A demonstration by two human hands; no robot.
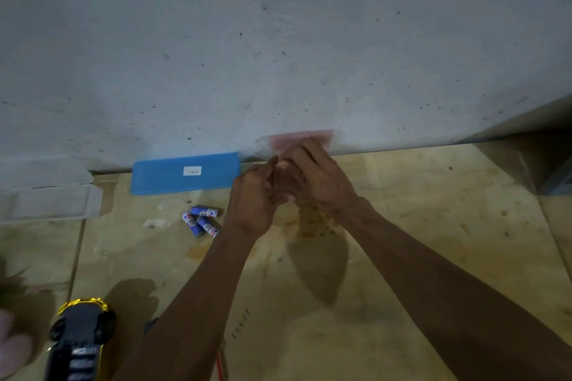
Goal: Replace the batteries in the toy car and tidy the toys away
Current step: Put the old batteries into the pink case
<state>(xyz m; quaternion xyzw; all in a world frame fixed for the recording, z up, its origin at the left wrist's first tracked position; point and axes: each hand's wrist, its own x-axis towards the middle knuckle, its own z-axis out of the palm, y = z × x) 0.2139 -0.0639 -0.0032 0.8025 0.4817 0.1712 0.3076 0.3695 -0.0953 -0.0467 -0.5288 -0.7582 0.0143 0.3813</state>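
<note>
Left of the left hand [252, 195], three batteries [201, 220]

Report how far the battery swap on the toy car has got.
Done: the toy car lies belly-up, its battery bay apparently open, and three batteries lie loose on the floor. In hand: the left hand and right hand work together on something pinkish, mostly hidden. Left: fitting batteries, closing the car, tidying away, perhaps into the blue box.

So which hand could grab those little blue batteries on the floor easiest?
Probably the left hand: the three small blue batteries lie just beside its wrist, while the right hand sits farther away, across from them.
</note>
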